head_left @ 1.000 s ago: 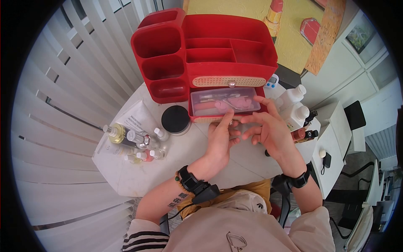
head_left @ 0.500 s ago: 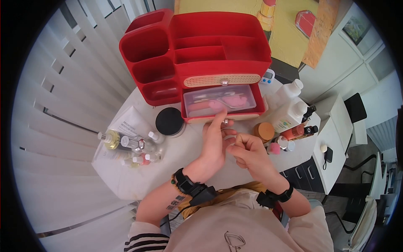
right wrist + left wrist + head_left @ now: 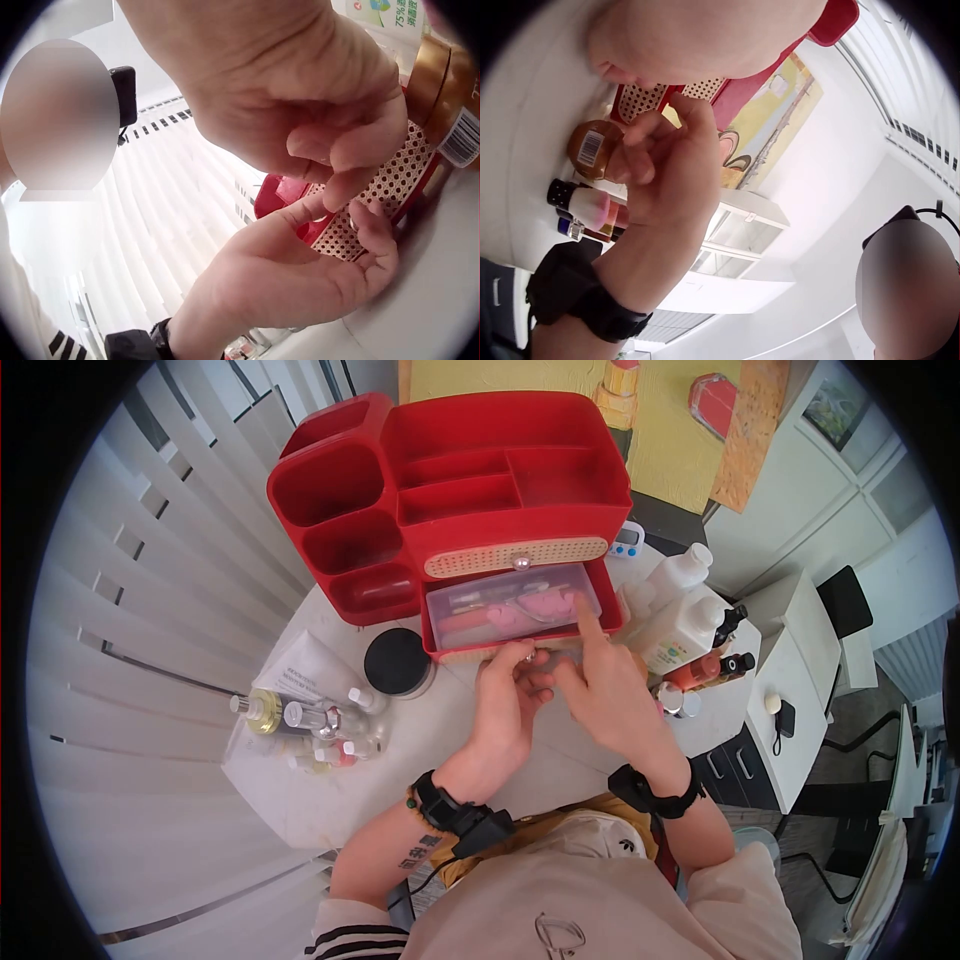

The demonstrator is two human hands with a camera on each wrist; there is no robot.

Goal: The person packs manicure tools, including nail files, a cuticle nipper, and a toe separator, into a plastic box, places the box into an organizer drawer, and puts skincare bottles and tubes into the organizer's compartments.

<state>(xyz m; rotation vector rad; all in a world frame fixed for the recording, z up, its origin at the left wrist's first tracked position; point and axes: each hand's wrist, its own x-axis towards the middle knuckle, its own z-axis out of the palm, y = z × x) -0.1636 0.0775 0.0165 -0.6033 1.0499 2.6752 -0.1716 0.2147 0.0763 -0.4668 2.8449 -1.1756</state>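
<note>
A red organizer (image 3: 520,515) stands at the back of the table with its lower drawer (image 3: 604,592) pulled out. Inside lies a translucent plastic box (image 3: 435,622) with pink items (image 3: 545,604) and thin sticks in it. My left hand (image 3: 503,705) is just in front of the drawer, fingers loosely bent, its thumb beside the pearl knob (image 3: 353,223). My right hand (image 3: 622,695) has its index finger stretched toward the box's right end and overlaps it in the head view; the other fingers are bent. Neither hand shows anything held.
A jar with a black lid (image 3: 398,663) sits left of the drawer. Small bottles (image 3: 325,718) and a white tube (image 3: 303,663) cluster on the left. White bottles (image 3: 690,635), a brown jar (image 3: 594,150) and a brush (image 3: 585,204) stand on the right. A small timer (image 3: 627,540) is behind.
My right hand opened out beside the left, then curled near the left fingers, and now has its index finger extended over the drawer's front. The organizer has shifted left in the head view.
</note>
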